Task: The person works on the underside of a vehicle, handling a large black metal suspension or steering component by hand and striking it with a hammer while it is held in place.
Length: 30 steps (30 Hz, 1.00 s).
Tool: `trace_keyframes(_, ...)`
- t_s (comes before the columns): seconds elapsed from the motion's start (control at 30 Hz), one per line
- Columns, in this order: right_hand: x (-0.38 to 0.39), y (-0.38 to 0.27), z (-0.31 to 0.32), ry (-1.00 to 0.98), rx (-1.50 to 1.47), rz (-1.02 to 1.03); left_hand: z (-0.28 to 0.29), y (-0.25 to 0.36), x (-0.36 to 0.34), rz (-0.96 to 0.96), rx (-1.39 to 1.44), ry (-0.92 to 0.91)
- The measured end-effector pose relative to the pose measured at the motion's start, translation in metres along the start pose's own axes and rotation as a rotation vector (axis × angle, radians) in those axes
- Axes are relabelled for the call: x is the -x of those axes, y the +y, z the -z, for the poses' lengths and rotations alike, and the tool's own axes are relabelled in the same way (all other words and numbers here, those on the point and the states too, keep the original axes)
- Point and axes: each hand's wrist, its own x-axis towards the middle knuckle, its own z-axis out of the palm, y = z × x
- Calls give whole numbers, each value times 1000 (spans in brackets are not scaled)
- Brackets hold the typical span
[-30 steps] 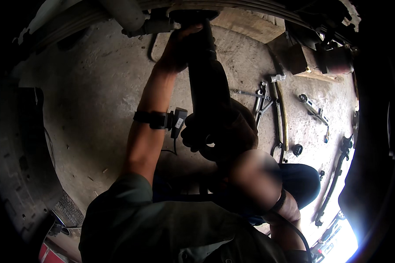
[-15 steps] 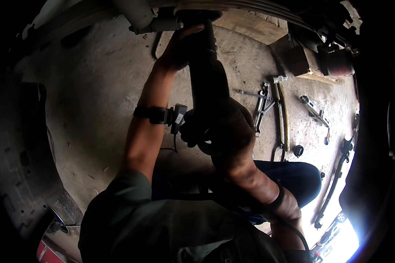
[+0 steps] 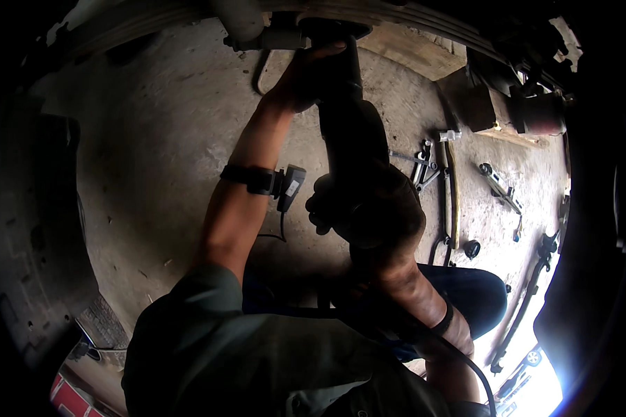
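A long, dark, roughly cylindrical tool [image 3: 355, 132] points away from me, up to a dark round part [image 3: 334, 28] under the vehicle. Deep shadow hides its exact kind. My left hand [image 3: 306, 80] is closed around its far end, with one finger stretched along the top near that part. Lower down, my right hand [image 3: 389, 208] wraps round the near end, its fingers curled on the left side. A black cable [image 3: 476, 368] runs past my right forearm. On my left wrist is a black strap [image 3: 243, 178] with a small box.
Several wrenches [image 3: 424, 167] lie on the concrete floor to the right, beside a long-handled hammer [image 3: 452, 187]. Further right are a ratchet-like tool [image 3: 501, 187] and a long dark bar [image 3: 525, 306]. Wooden blocks [image 3: 490, 111] stand at the far right. A tyre [image 3: 49, 229] is on the left.
Both hands and the tool appear slightly further right in the view, along with the vehicle parts above. The grip of both hands stays on the tool.
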Motion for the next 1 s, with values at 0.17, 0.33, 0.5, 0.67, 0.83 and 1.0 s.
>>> trace_keyframes(0.17, -6, 2, 7, -187, 72, 148, -5, 10, 13, 1, -49, 95)
trace_keyframes(0.33, 2, -7, -7, -109, -20, 77, 34, 52, 36, 331, -437, -132)
trace_keyframes(0.5, 0, -5, -2, -100, -73, 29, 198, 26, 17, 179, -1223, 981)
trace_keyframes(0.67, 0, -4, 0, -90, -44, 74, 188, -9, 13, 212, -1781, 1025)
trace_keyframes(0.83, 2, -9, -13, 14, -7, -45, 194, -18, 10, 130, -1821, 1004)
trace_keyframes(1.0, -2, -10, -3, -32, -77, -87, 163, -13, -3, 501, -1683, 867)
